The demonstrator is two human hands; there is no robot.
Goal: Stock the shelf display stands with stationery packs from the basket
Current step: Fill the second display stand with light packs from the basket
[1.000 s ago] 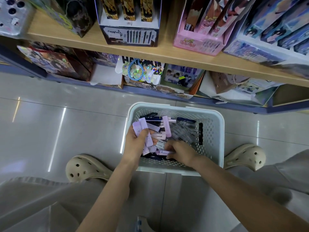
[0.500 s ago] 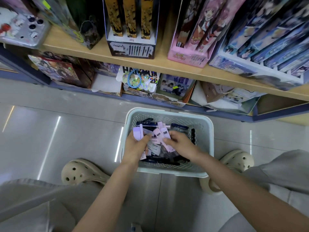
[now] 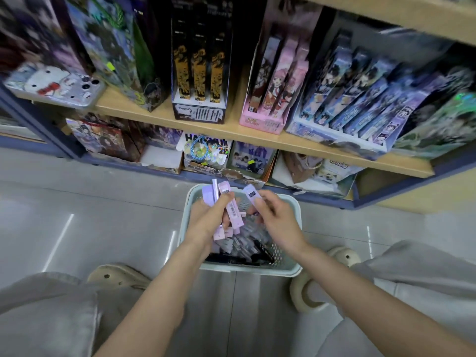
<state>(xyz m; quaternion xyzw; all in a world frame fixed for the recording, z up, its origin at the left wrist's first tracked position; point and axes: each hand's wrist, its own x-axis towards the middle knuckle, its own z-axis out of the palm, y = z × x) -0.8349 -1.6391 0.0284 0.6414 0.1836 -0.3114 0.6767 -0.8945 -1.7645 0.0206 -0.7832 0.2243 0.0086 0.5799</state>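
Observation:
A pale plastic basket (image 3: pixel 293 269) stands on the floor between my feet, with several stationery packs (image 3: pixel 247 240) lying in it. My left hand (image 3: pixel 206 220) is raised above the basket and grips a bundle of pink and lilac packs (image 3: pixel 233 212). Beside it, my right hand (image 3: pixel 278 220) pinches a single lilac pack (image 3: pixel 251 193). On the wooden shelf (image 3: pixel 231 130) above stand display stands: a black and gold one (image 3: pixel 199 81), a pink one (image 3: pixel 278 86) and a blue one (image 3: pixel 360 99).
A lower shelf holds more boxed goods, among them a box with a blue cord ring (image 3: pixel 203 150). A phone case pack (image 3: pixel 54 85) lies at the shelf's left end. My two cream clogs (image 3: pixel 116 276) flank the basket on the glossy grey floor.
Both hands have risen out of the basket with packs in them. The view has tilted up, so more of the shelf stands shows.

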